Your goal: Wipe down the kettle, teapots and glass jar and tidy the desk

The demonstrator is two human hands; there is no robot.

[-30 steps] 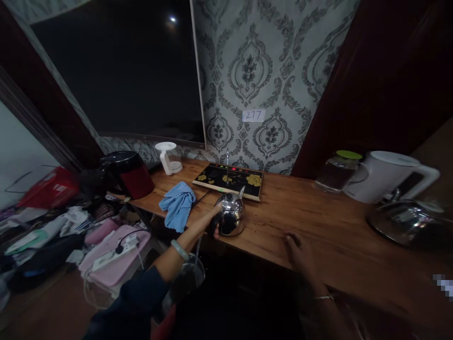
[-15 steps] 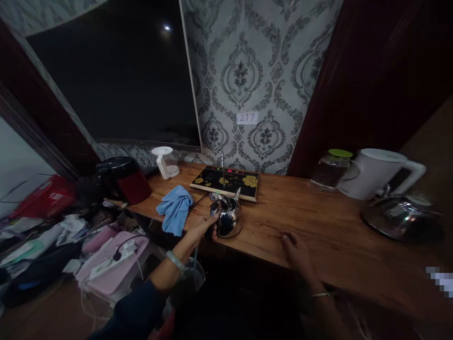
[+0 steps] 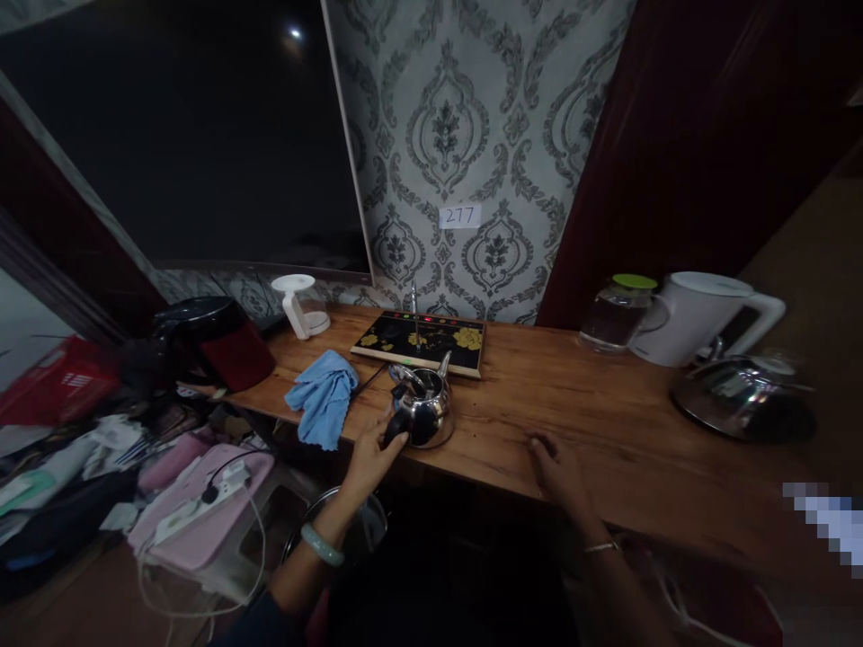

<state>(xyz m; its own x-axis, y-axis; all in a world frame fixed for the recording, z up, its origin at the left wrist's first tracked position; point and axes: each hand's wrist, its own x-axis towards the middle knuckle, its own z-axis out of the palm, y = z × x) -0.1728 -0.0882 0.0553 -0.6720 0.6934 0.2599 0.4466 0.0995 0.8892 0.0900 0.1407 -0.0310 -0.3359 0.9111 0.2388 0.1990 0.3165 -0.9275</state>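
A small shiny metal kettle (image 3: 428,420) stands near the front edge of the wooden table, its spout pointing back and to the right. My left hand (image 3: 370,460) is closed on its black handle (image 3: 397,426), with the thumb in front. The kettle's lid appears tilted up at the top left, though the details are dim. My right hand (image 3: 556,465) rests at the table edge to the right, holding nothing, fingers loosely apart. Behind the kettle lies a black electric hob panel (image 3: 431,337) with gold flowers and an upright metal spout (image 3: 415,314).
A blue cloth (image 3: 324,395) lies left of the kettle, near a white-handled glass jug (image 3: 303,310) and a dark red appliance (image 3: 226,346). To the right stand a green-lidded glass jug (image 3: 613,319), a white pitcher (image 3: 688,314) and a larger metal kettle (image 3: 742,395).
My left hand has shifted lower and left along the kettle's handle. The camera view has moved slightly right, while my right hand stays at the table edge.
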